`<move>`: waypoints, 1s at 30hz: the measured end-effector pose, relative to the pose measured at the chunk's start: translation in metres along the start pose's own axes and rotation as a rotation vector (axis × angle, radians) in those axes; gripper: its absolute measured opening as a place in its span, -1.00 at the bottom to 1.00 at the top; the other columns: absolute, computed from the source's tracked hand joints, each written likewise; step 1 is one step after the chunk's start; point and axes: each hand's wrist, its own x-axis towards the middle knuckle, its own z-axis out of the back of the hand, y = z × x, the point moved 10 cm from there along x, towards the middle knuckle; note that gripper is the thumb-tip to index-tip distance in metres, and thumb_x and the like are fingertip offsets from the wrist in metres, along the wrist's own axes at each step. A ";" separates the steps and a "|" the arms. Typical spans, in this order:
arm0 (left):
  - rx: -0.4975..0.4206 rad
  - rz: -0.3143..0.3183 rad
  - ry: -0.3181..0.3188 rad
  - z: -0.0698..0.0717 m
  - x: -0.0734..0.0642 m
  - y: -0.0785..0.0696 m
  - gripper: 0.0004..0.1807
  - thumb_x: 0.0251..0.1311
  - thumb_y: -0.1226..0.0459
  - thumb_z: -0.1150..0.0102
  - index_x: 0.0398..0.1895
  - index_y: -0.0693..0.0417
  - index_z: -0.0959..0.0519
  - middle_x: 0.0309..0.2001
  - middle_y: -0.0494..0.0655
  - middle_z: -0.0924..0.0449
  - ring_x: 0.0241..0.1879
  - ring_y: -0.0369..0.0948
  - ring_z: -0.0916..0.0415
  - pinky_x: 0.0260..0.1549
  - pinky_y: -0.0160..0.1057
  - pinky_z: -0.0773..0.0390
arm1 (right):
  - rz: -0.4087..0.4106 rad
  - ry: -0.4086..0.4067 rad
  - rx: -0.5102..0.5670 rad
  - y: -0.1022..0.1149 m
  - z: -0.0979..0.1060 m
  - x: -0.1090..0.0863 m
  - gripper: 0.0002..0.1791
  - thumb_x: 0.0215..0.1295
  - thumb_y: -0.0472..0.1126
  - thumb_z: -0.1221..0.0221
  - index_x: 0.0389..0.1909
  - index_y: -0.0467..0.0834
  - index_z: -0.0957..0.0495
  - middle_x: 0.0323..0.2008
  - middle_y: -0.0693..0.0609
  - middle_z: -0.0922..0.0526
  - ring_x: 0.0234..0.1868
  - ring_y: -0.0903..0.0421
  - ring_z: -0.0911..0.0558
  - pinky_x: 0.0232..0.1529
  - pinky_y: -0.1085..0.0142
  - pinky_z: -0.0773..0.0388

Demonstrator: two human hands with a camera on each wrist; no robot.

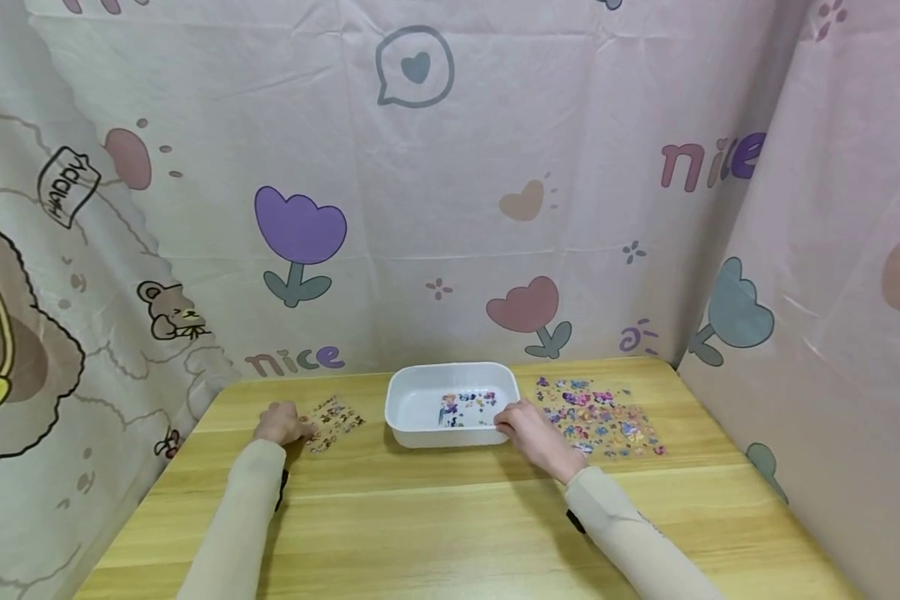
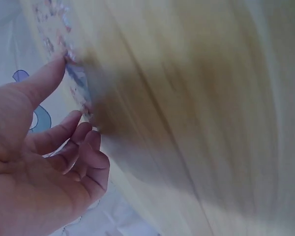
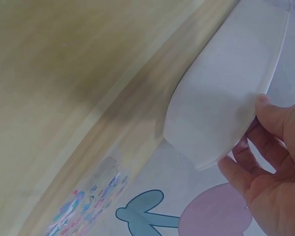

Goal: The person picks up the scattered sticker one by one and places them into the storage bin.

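Toward the left of the table, my left hand (image 1: 281, 423) is at the edge of a clear sticker sheet (image 1: 337, 423) with small brownish and reddish prints. In the left wrist view the thumb touches that sheet's edge, and the other fingers bend loosely beside it, apart from the thumb. My right hand (image 1: 536, 433) grips the right front corner of a white plastic box (image 1: 438, 438), its thumb over the rim and fingers against the wall in the right wrist view. Inside the box lie colourful flower stickers (image 1: 465, 404).
Right of the box, clear sheets of pink, blue and yellow flower stickers (image 1: 600, 417) lie spread on the wooden table (image 1: 412, 525). A printed curtain (image 1: 420, 183) hangs right behind the table's back edge and along both sides.
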 end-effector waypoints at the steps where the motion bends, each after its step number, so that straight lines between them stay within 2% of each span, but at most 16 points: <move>1: -0.015 0.003 0.007 0.000 0.000 -0.001 -0.61 0.27 0.13 -0.25 -0.31 0.39 -0.53 -0.04 0.53 -0.40 -0.07 0.33 -0.37 -0.18 0.11 -0.45 | 0.000 -0.001 -0.001 0.000 0.000 0.000 -0.93 0.23 -0.33 -0.28 -0.34 -0.15 -0.73 -0.39 0.04 -0.71 -0.28 0.10 -0.57 -0.15 0.15 -0.58; 4: -0.061 0.018 0.022 -0.003 0.000 -0.001 -0.66 0.25 0.16 -0.26 -0.36 0.34 -0.54 -0.18 0.39 -0.42 -0.21 0.17 -0.37 -0.27 -0.01 -0.45 | -0.004 0.003 0.001 0.000 0.000 0.000 -0.93 0.24 -0.33 -0.28 -0.34 -0.15 -0.72 -0.38 0.04 -0.71 -0.28 0.11 -0.57 -0.15 0.16 -0.57; 6: -0.098 0.014 0.032 -0.006 -0.001 -0.002 -0.68 0.26 0.18 -0.26 -0.54 0.23 -0.51 -0.39 0.19 -0.44 -0.39 0.00 -0.36 -0.41 -0.15 -0.43 | -0.006 0.005 0.003 0.000 0.000 0.000 -0.93 0.24 -0.33 -0.28 -0.34 -0.15 -0.72 -0.38 0.04 -0.71 -0.28 0.10 -0.57 -0.14 0.16 -0.57; 8: -0.132 0.012 0.041 -0.009 -0.001 -0.003 -0.62 0.26 0.20 -0.25 -0.69 0.09 -0.41 -0.58 -0.03 -0.34 -0.56 -0.17 -0.27 -0.54 -0.27 -0.34 | -0.009 0.007 0.004 -0.001 -0.001 0.000 -0.93 0.24 -0.33 -0.28 -0.34 -0.14 -0.72 -0.38 0.04 -0.71 -0.28 0.11 -0.57 -0.14 0.16 -0.57; 10: -0.183 0.021 0.048 -0.011 -0.002 -0.002 -0.63 0.27 0.23 -0.24 -0.66 0.11 -0.38 -0.65 -0.12 -0.29 -0.63 -0.25 -0.22 -0.60 -0.33 -0.30 | -0.011 0.007 0.008 -0.001 0.000 0.001 -0.93 0.24 -0.33 -0.27 -0.33 -0.15 -0.72 -0.38 0.03 -0.71 -0.28 0.11 -0.57 -0.14 0.15 -0.57; 12: -0.213 0.032 0.049 -0.011 -0.002 -0.002 -0.71 0.29 0.25 -0.23 -0.47 0.24 -0.40 -0.58 -0.02 -0.37 -0.59 -0.21 -0.27 -0.56 -0.30 -0.36 | -0.012 0.007 0.009 -0.001 0.000 0.001 -0.93 0.24 -0.33 -0.27 -0.33 -0.15 -0.72 -0.38 0.03 -0.71 -0.28 0.10 -0.57 -0.14 0.15 -0.57; 13: -0.221 0.040 0.048 -0.010 -0.003 -0.002 -0.70 0.29 0.25 -0.23 -0.31 0.32 -0.39 -0.48 0.11 -0.44 -0.52 -0.15 -0.33 -0.50 -0.25 -0.41 | -0.013 0.007 0.009 -0.001 0.000 0.001 -0.93 0.24 -0.34 -0.28 -0.33 -0.14 -0.72 -0.38 0.03 -0.71 -0.28 0.11 -0.57 -0.14 0.15 -0.57; 15: -0.228 0.049 0.045 -0.009 -0.003 0.000 -0.56 0.30 0.24 -0.22 -0.05 0.43 -0.30 -0.23 0.33 -0.49 -0.36 -0.03 -0.41 -0.36 -0.13 -0.49 | -0.016 0.008 0.012 -0.001 0.001 0.002 -0.93 0.23 -0.34 -0.28 -0.33 -0.15 -0.73 -0.38 0.03 -0.71 -0.28 0.10 -0.58 -0.13 0.15 -0.58; 17: -0.204 0.040 0.041 -0.008 -0.002 0.001 -0.46 0.30 0.21 -0.23 0.08 0.48 -0.27 -0.03 0.46 -0.46 -0.21 0.09 -0.46 -0.20 -0.01 -0.53 | -0.018 0.008 0.008 -0.001 0.001 0.002 -0.93 0.23 -0.33 -0.28 -0.33 -0.14 -0.73 -0.39 0.03 -0.71 -0.28 0.11 -0.58 -0.12 0.15 -0.58; 20: -0.155 0.026 0.032 -0.006 -0.001 0.003 -0.46 0.28 0.16 -0.24 0.09 0.45 -0.36 0.12 0.44 -0.45 -0.03 0.20 -0.47 -0.04 0.10 -0.52 | -0.019 0.007 0.006 -0.001 0.001 0.002 -0.93 0.23 -0.33 -0.28 -0.34 -0.14 -0.73 -0.39 0.03 -0.71 -0.28 0.11 -0.58 -0.12 0.15 -0.58; 23: -0.134 0.015 0.016 -0.005 -0.001 0.004 -0.52 0.27 0.16 -0.25 0.04 0.39 -0.44 0.13 0.38 -0.48 0.02 0.22 -0.47 -0.06 0.09 -0.52 | -0.011 0.005 0.005 0.000 0.002 0.002 -0.93 0.23 -0.33 -0.28 -0.34 -0.14 -0.73 -0.39 0.03 -0.71 -0.28 0.10 -0.58 -0.12 0.15 -0.58; 27: -0.159 0.007 -0.002 -0.004 -0.004 0.003 -0.65 0.30 0.27 -0.21 0.01 0.36 -0.47 0.04 0.37 -0.52 -0.17 0.09 -0.53 -0.28 -0.06 -0.56 | -0.005 0.005 0.008 0.000 0.002 0.001 -0.93 0.23 -0.34 -0.28 -0.33 -0.15 -0.73 -0.38 0.02 -0.72 -0.28 0.10 -0.59 -0.12 0.15 -0.58; 30: -0.211 0.014 -0.001 -0.005 -0.006 0.003 -0.73 0.34 0.37 -0.10 0.03 0.37 -0.48 -0.06 0.36 -0.53 -0.34 -0.02 -0.54 -0.44 -0.16 -0.59 | -0.005 0.006 0.013 -0.001 0.002 0.001 -0.93 0.23 -0.35 -0.28 -0.33 -0.17 -0.73 -0.38 0.02 -0.72 -0.27 0.09 -0.59 -0.12 0.13 -0.58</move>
